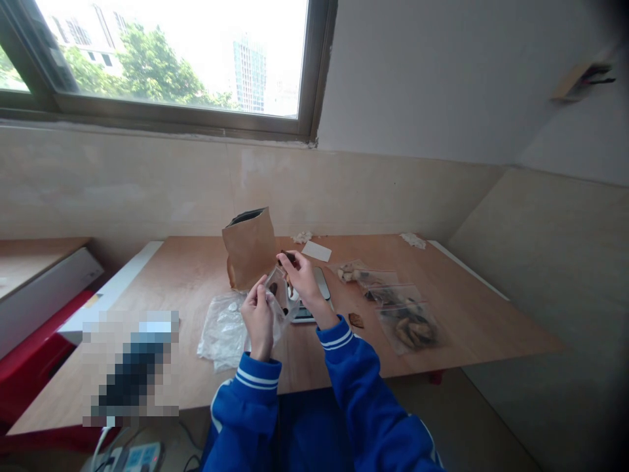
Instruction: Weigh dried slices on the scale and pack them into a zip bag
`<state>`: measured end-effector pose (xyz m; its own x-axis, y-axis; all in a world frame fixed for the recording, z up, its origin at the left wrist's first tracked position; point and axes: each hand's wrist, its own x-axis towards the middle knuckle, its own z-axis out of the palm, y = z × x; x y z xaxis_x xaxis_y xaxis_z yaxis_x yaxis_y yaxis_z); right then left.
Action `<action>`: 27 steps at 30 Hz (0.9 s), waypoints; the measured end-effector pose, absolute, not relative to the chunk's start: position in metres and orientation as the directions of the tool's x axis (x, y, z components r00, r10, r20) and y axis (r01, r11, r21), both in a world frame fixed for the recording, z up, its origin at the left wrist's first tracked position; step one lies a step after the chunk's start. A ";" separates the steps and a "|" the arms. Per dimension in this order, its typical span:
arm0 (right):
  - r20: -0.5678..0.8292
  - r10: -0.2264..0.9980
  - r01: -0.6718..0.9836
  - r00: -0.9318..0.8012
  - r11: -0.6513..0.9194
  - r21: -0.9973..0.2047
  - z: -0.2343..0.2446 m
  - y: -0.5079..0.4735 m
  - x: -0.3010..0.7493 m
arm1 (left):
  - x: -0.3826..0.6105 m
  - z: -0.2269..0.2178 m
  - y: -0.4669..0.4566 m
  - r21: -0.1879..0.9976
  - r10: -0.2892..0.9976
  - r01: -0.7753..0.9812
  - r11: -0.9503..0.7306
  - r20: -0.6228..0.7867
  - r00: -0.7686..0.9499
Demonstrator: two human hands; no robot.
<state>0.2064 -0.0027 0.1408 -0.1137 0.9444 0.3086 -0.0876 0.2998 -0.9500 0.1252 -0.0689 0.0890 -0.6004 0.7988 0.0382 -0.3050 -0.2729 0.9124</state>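
Below a window (pixel 265 75) at upper left, a wooden table (pixel 187 282) spans the frame. At lower left a pixelated object (pixel 132 370) lies near its edge; rightward come crumpled clear bags (pixel 219 331) and an upright, open brown paper bag (pixel 250 246). At centre, the left hand (pixel 258 318) pinches the rim of a thin, see-through plastic bag (pixel 279 307) with dark pieces inside; the right hand (pixel 302 278) pinches a dark brown, dried-looking piece (pixel 287 259) above its mouth. Beyond sit a scale (pixel 322 285), its display unreadable, a loose brown piece (pixel 356 320) and filled bags (pixel 407 324); wood continues to a pointed right corner.
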 end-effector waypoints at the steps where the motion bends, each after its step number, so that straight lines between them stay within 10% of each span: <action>1: 0.330 0.934 -0.047 -0.139 0.326 -0.944 0.140 -0.006 0.206 | 0.125 0.089 -0.069 0.896 0.812 -0.350 -0.274 0.020 -0.584; 21: 0.444 0.805 0.303 -0.393 0.569 -0.764 0.139 -0.015 0.232 | 0.121 0.088 -0.068 0.697 0.841 -0.634 -0.334 -0.083 -0.535; 27: 0.540 0.832 0.577 -0.131 0.507 -0.641 0.082 0.030 0.257 | 0.118 0.088 -0.071 0.688 0.837 -0.646 -0.329 -0.103 -0.537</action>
<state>0.2575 0.0299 0.0823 -0.1310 0.8316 0.5397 0.5770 0.5066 -0.6406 0.1181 -0.0706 0.0879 -0.5368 0.8374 -0.1034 -0.6465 -0.3294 0.6881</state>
